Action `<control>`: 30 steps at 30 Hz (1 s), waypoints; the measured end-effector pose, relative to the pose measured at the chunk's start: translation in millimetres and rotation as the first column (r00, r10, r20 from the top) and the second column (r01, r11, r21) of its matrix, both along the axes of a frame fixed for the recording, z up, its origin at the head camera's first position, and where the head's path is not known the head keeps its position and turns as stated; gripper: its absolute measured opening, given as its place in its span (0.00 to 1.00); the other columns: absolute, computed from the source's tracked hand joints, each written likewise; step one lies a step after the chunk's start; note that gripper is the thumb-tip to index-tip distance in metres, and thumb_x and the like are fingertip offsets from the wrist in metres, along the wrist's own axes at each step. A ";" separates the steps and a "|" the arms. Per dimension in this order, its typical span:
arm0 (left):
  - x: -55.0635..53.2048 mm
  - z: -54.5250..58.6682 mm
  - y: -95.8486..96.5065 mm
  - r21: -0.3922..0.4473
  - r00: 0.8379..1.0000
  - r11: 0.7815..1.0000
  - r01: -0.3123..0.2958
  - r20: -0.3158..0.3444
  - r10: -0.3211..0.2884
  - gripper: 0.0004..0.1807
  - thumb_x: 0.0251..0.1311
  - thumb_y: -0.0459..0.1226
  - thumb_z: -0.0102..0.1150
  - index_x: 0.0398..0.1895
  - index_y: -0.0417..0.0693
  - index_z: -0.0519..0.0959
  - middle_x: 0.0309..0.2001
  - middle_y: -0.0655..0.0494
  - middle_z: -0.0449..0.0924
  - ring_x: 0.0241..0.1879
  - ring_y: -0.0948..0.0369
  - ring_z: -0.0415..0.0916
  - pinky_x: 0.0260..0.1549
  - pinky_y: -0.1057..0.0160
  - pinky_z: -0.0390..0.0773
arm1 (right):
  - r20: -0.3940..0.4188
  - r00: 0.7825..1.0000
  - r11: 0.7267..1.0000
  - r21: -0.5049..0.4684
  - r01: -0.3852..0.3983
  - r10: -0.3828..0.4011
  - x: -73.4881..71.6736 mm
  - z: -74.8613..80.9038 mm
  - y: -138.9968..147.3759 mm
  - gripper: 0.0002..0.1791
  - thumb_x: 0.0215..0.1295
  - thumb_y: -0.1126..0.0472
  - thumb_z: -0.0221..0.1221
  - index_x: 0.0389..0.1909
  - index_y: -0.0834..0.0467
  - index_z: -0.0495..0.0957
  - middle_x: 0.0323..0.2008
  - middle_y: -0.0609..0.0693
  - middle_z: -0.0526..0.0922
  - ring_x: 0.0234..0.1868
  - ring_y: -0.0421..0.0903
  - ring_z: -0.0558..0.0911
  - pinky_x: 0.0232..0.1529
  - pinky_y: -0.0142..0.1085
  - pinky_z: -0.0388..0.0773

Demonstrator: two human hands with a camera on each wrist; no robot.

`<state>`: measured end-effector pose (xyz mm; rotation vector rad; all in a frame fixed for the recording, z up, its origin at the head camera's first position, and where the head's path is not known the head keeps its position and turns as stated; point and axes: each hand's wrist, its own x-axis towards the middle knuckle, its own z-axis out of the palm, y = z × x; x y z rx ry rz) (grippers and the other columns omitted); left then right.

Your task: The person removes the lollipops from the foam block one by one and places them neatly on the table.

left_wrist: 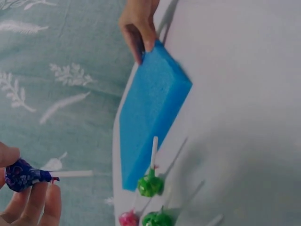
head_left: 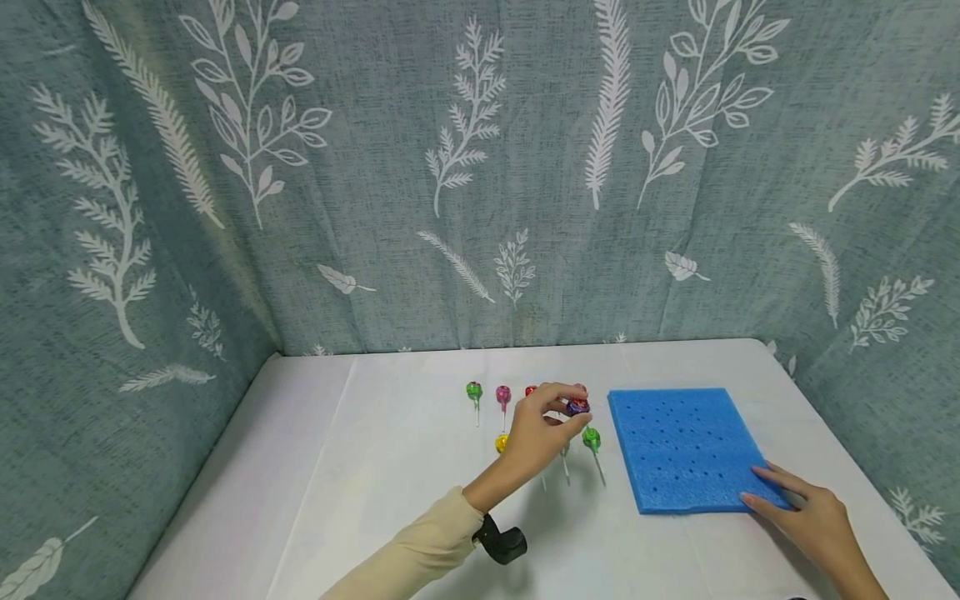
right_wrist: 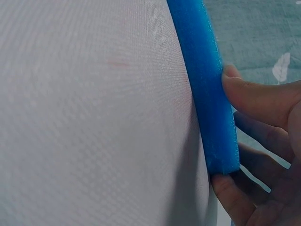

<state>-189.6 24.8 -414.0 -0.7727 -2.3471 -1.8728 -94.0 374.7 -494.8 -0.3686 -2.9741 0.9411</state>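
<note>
A purple-wrapped lollipop [head_left: 577, 407] is raised above the table, its wrapped head pinched between the thumb and fingers of my left hand [head_left: 534, 433]. In the left wrist view, its white stick points away from the fingertips. To the right lies a blue foam board [head_left: 686, 450] with rows of small holes. My right hand [head_left: 813, 515] holds the board's near right corner, thumb and fingers against its edges. Several lollipops lie under and around my left hand, among them a green one [head_left: 474, 390], a pink one [head_left: 503, 395] and another green one [head_left: 592, 438]; some are partly hidden.
A white cloth covers the table [head_left: 390, 467]. Patterned green curtain [head_left: 360, 267] hangs behind and along both sides. A yellow lollipop [head_left: 502, 443] shows beside my left wrist, which wears a black strap [head_left: 504, 546].
</note>
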 end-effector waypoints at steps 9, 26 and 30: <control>11.8 15.2 -17.5 0.006 1.000 1.000 -0.019 0.019 0.019 0.12 0.56 0.30 0.63 0.45 0.44 0.81 0.43 0.48 0.78 0.40 0.53 0.78 0.35 0.64 0.79 | -0.010 1.000 1.000 0.003 -0.001 0.001 0.4 0.3 -1.2 0.43 0.56 0.38 0.62 0.60 0.69 0.69 0.62 0.70 0.63 0.58 0.76 0.61 0.48 0.67 0.64; 12.7 20.3 -56.2 0.013 0.991 0.994 -0.113 0.071 0.112 0.11 0.58 0.30 0.62 0.45 0.40 0.80 0.44 0.41 0.79 0.40 0.50 0.79 0.35 0.64 0.79 | -0.025 1.000 1.000 0.005 -0.005 0.005 0.1 2.5 -2.1 0.41 0.56 0.40 0.63 0.59 0.69 0.70 0.61 0.70 0.63 0.58 0.76 0.61 0.49 0.67 0.63; 13.2 19.1 -63.1 -0.013 0.982 0.988 -0.154 0.104 0.155 0.11 0.58 0.31 0.62 0.44 0.40 0.80 0.45 0.43 0.78 0.40 0.50 0.79 0.35 0.65 0.79 | -0.024 1.000 1.000 0.011 -0.007 0.007 0.4 2.3 -2.5 0.41 0.56 0.40 0.63 0.59 0.69 0.70 0.61 0.70 0.63 0.58 0.76 0.61 0.49 0.67 0.62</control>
